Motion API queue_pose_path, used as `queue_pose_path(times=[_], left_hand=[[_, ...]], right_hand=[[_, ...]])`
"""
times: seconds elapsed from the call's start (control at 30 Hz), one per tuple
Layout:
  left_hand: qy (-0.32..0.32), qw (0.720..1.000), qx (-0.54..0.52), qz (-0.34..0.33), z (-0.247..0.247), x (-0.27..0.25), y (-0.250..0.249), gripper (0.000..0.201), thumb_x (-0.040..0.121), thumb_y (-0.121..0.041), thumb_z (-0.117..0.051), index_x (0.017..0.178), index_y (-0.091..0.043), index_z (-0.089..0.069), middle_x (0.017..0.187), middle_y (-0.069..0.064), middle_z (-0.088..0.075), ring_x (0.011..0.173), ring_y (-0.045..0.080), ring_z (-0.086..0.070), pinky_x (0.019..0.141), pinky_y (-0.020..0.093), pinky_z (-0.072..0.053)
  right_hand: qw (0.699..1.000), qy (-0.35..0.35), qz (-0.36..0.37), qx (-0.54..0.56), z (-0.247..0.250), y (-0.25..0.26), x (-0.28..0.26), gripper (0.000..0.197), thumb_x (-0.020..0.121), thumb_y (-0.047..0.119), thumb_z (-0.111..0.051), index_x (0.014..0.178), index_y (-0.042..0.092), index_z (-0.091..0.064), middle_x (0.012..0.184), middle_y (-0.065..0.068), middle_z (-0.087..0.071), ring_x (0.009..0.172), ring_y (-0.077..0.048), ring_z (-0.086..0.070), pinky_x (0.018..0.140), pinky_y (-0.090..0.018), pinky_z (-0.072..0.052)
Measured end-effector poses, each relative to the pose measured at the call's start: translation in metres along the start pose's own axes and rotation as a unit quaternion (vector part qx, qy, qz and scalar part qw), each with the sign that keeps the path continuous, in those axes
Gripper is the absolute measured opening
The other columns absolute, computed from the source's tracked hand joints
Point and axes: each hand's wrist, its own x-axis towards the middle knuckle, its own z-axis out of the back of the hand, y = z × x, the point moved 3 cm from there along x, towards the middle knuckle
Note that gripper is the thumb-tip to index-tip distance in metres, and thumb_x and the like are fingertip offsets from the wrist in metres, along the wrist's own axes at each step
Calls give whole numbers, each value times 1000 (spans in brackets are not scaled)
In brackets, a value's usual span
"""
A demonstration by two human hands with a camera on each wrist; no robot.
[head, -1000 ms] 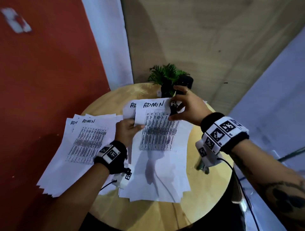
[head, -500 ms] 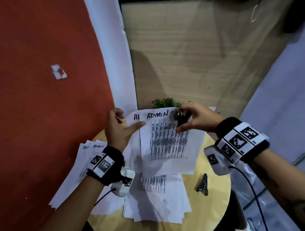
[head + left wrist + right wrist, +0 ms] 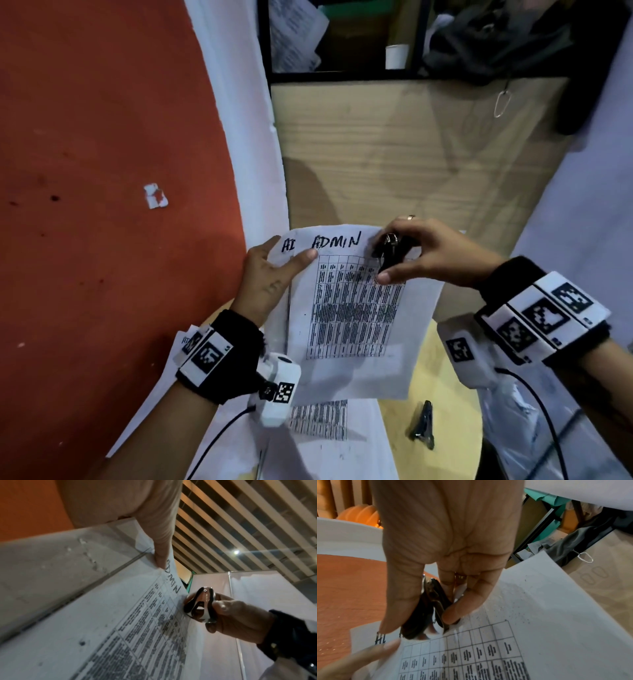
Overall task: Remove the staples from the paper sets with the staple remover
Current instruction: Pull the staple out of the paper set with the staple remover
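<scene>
A stapled paper set (image 3: pixel 349 325) headed "ADMIN", printed with a dark table, is held upright above the table. My left hand (image 3: pixel 291 248) pinches its top left corner, thumb in front and fingers behind. My right hand (image 3: pixel 385 257) grips a black and metal staple remover (image 3: pixel 390 246) at the sheet's top right corner. In the left wrist view the staple remover (image 3: pixel 200 605) has its claws against the paper set (image 3: pixel 120 615). From the right wrist, the staple remover (image 3: pixel 426 612) sits between thumb and fingers, its tips on the paper set (image 3: pixel 522 628). No staple shows.
More printed sheets (image 3: pixel 325 445) lie on the round wooden table (image 3: pixel 452 428) below the hands, with another stack (image 3: pixel 171 377) at the left edge. A small black clip-like tool (image 3: pixel 423 426) lies on the table to the right. A red wall stands left, a wooden partition behind.
Both hands have lifted the paper set off the table and raised it higher. The staple remover has stayed at its top right corner. The view has tilted up, and the plant is out of sight.
</scene>
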Motion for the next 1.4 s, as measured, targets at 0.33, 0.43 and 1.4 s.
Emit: queue_pose_path(times=[0.33,0.43,1.4], left_hand=[[-61,998,-16,-21,-4,-1,-20,11,80,-2,-70,90,3,-71,84,3,-75,79,18,-71,74,27,-55],[-67,997,-9,-23,-5,-1,-23,8,80,-2,-71,87,-2,-72,82,2,-74,77,15,-70,74,25,-53],[-71,997,-6,7,-4,-9,-43,12,76,-4,-74,84,-14,-74,88,10,-74,79,22,-67,81,46,-55]], right_hand=[[979,-166,70,-99,7,16,-5,55,52,51,-78,98,21,-69,112,2,-50,105,-14,-51,90,-37,-47],[960,-230,144,-74,-12,35,-7,53,62,44,-77,106,18,-68,110,3,-51,103,-16,-55,75,-38,-56],[911,-268,273,-154,-52,59,7,36,68,13,-75,100,0,-68,101,-14,-67,85,-33,-65,64,-43,-56]])
